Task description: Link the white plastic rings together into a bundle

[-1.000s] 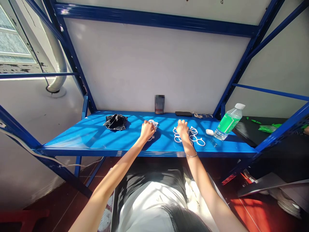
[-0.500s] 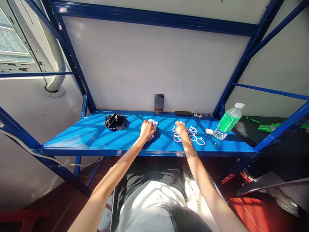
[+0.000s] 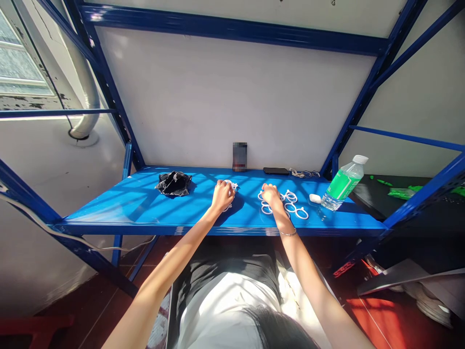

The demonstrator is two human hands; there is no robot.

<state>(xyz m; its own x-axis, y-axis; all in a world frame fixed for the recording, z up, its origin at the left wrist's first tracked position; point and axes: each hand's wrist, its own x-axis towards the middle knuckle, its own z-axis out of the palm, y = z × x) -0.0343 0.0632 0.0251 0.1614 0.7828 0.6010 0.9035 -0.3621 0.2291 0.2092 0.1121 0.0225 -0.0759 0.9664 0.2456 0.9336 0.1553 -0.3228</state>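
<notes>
My left hand [image 3: 221, 195] rests with curled fingers on a small heap of white plastic rings [image 3: 231, 185] near the middle of the blue metal shelf [image 3: 127, 203]. My right hand [image 3: 271, 195] is closed over the left side of a flat group of several white rings [image 3: 293, 205] laid out on the shelf. Its fingertips pinch at one ring on that left side. A thin bracelet circles my right wrist.
A crumpled black bag [image 3: 174, 183] lies to the left. A dark box [image 3: 240, 156], a black phone [image 3: 276, 171] and cables stand by the back wall. A white earbud case [image 3: 315, 198] and a green-labelled water bottle [image 3: 342, 184] sit at the right. Blue rack posts frame both sides.
My right hand has drifted slightly left over the laid-out rings. My left hand has stayed on the heap of rings.
</notes>
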